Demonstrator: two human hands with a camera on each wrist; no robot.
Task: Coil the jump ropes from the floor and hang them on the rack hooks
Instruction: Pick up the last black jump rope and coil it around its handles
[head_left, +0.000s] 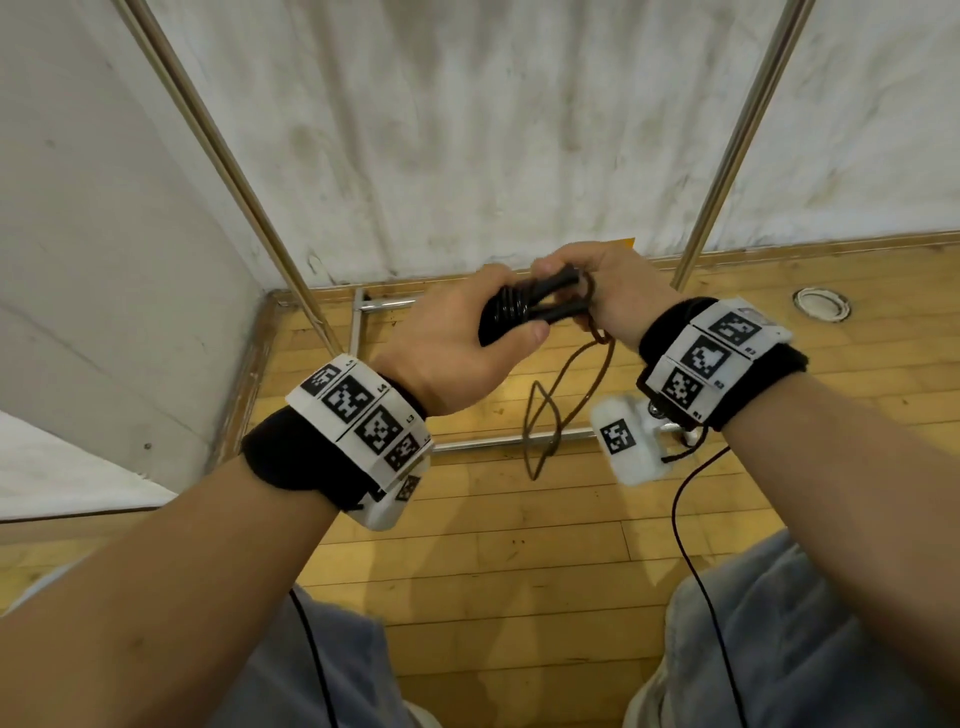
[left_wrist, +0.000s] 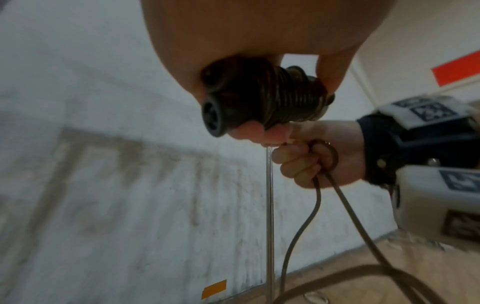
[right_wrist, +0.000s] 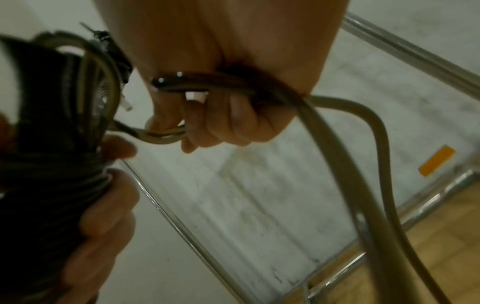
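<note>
My left hand (head_left: 467, 332) grips the two black handles (head_left: 524, 306) of a jump rope, held side by side, with several turns of brown rope wound round them (left_wrist: 272, 98). My right hand (head_left: 608, 291) holds the loose rope (right_wrist: 259, 86) next to the handles, its fingers curled round it (left_wrist: 298, 162). A slack loop of rope (head_left: 550, 415) hangs down from my right hand toward the floor. Both hands are at chest height in front of the metal rack (head_left: 228, 171).
The rack's two slanted metal poles (head_left: 737, 135) rise either side of my hands, and its base frame (head_left: 467, 444) lies on the wooden floor. A stained white wall stands behind, with an orange tape mark (left_wrist: 214, 289). A round floor socket (head_left: 821, 304) sits at the right.
</note>
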